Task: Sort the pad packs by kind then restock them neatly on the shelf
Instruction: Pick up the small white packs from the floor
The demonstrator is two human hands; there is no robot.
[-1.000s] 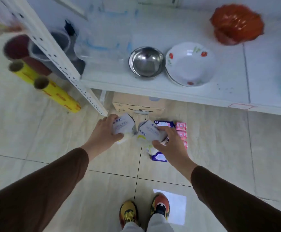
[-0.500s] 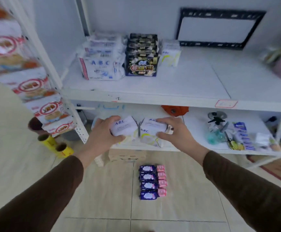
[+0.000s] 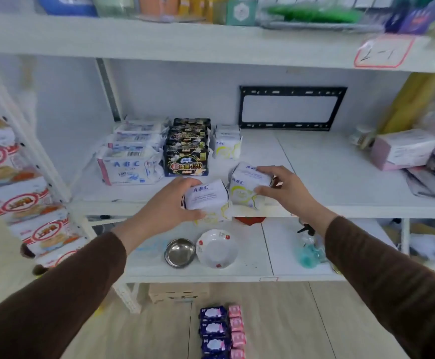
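Observation:
My left hand (image 3: 167, 209) grips a white ABC pad pack (image 3: 206, 195) at the front edge of the middle shelf (image 3: 314, 177). My right hand (image 3: 286, 190) holds a second white ABC pack (image 3: 247, 183) with yellow print, resting on the shelf just right of the first. Further back stand a row of white ABC packs with pink ends (image 3: 129, 161), a row of black packs (image 3: 187, 155) and a short row of white-and-yellow packs (image 3: 226, 145). Dark blue packs (image 3: 213, 330) and small pink packs (image 3: 236, 330) lie in rows on the floor.
Pink and white boxes (image 3: 402, 149) crowd the shelf's right end, and a black frame (image 3: 291, 107) hangs on the back wall. The lower shelf carries a steel bowl (image 3: 180, 252), a flowered bowl (image 3: 217, 248) and a teal spray bottle (image 3: 307, 252). Snack bags (image 3: 17, 203) hang at left.
I have risen from the floor with a pack in each hand. Both hands moved up and forward from below the shelf edge to its front; the right pack now rests on the shelf.

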